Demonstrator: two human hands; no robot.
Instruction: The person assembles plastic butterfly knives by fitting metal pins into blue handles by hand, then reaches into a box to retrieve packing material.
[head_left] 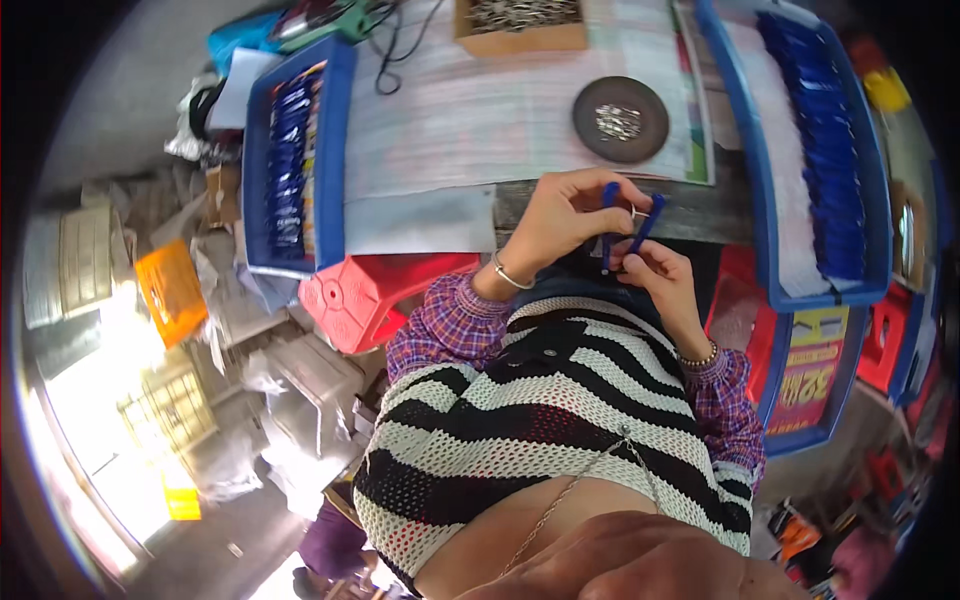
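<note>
My left hand [562,218] pinches a slim blue plastic bar [609,192] between thumb and fingers, above the near edge of the table. A second blue bar [649,224] slants beside it, its lower end in the closed fingers of my right hand [660,280]. A small shiny metal part [638,212] shows between the two bars by my left fingertips; whether it joins them I cannot tell. Just beyond my hands stands a dark round dish [588,143] holding many small silvery metal parts [618,122].
Blue crates stand left [333,160] and right [768,215], both with rows of blue items. A cardboard box [520,42] of metal pieces sits at the far edge, near a black cable [388,72]. Red stools [345,300] and a lower blue tray [832,425] flank me.
</note>
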